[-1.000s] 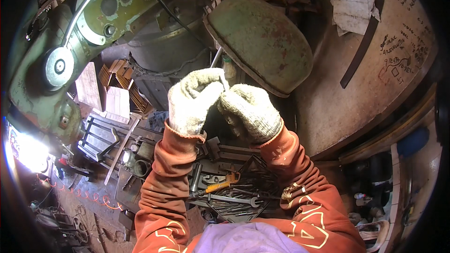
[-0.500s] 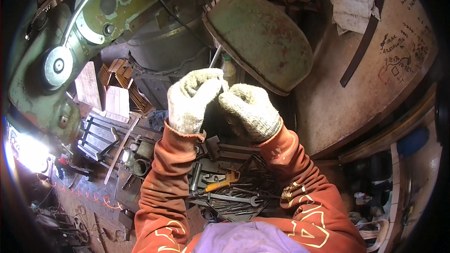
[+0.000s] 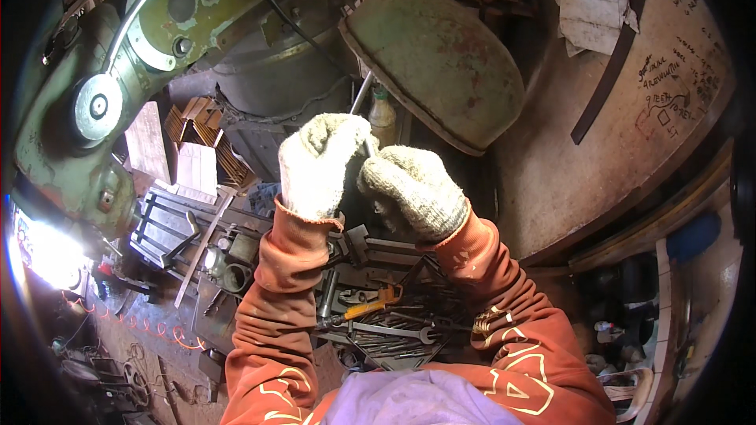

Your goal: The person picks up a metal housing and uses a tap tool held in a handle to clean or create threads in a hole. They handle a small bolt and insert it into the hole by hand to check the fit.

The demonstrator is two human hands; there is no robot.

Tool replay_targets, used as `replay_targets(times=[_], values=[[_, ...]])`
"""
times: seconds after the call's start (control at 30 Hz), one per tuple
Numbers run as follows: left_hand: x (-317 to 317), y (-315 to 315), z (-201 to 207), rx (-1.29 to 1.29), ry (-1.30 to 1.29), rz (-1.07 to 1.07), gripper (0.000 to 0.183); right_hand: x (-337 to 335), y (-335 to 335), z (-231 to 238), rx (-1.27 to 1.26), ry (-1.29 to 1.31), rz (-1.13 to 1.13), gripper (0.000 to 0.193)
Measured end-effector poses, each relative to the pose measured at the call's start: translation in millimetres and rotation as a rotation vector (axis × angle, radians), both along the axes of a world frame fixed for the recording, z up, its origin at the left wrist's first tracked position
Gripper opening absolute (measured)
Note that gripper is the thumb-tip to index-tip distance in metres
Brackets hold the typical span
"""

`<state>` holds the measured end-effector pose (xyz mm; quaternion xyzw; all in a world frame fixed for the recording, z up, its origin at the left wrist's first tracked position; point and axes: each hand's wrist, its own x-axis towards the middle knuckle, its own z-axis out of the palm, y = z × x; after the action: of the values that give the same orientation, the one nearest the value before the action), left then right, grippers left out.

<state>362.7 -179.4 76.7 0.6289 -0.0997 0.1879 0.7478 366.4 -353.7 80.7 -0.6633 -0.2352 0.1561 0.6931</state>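
My left hand (image 3: 313, 165), in a pale knit work glove, is closed with its fingertips pinched together. Against it, the fingers of my right hand (image 3: 417, 189), gloved the same way, are curled shut. A short, thin metal piece (image 3: 369, 146) shows between the two sets of fingertips, mostly hidden by the gloves. Behind the left glove a slim shiny rod (image 3: 362, 93) slants up to the green hood; whether the left fingers touch it I cannot tell. Just beyond the hands stands a clear bottle (image 3: 383, 116) with a green top.
A rounded green metal hood (image 3: 441, 63) hangs ahead. Left of it are a green machine arm (image 3: 55, 130) and a round lamp (image 3: 98, 109). Below my hands lie an open-end wrench (image 3: 394, 332), a yellow-handled tool (image 3: 370, 307) and several metal bits. A marked panel (image 3: 567, 181) curves along the right.
Both hands have shifted slightly left, with the right wrist a little lower. More of the bottle and of the thin metal piece between the fingertips now shows.
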Motion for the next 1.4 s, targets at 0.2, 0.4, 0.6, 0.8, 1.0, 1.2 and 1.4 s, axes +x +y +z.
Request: replay_targets(times=[0.2,0.4,0.6,0.8,1.0,1.2,1.4], values=[[1.2,1.1,-5.7,-0.052,0.018,-0.013,0.016,-2.5,1.0,0.5,0.099,0.153,0.038,0.026],[0.4,1.5,-7.7,-0.109,-0.044,-0.063,0.018,-2.6,1.1,1.3,0.179,0.293,0.084,0.023],[-1.4,0.5,-6.7,-0.118,-0.025,-0.06,0.018,0.2,0.2,-1.1,0.237,0.343,0.14,0.021],[0.8,-0.2,-6.9,-0.064,-0.042,-0.032,0.02,2.3,1.2,-5.2,0.191,0.249,0.128,0.02],[1.9,0.7,-7.9,-0.051,-0.048,-0.011,0.019,1.4,-1.4,-4.4,0.2,0.305,0.086,0.02],[0.9,2.3,-6.9,-0.071,0.018,-0.029,0.017,-0.7,7.3,-10.2,0.2,0.118,-0.045,0.024],[-2.8,-1.3,1.2,-0.015,-0.006,-0.002,0.02,-2.6,3.0,-4.7,0.17,0.181,-0.042,0.021]])
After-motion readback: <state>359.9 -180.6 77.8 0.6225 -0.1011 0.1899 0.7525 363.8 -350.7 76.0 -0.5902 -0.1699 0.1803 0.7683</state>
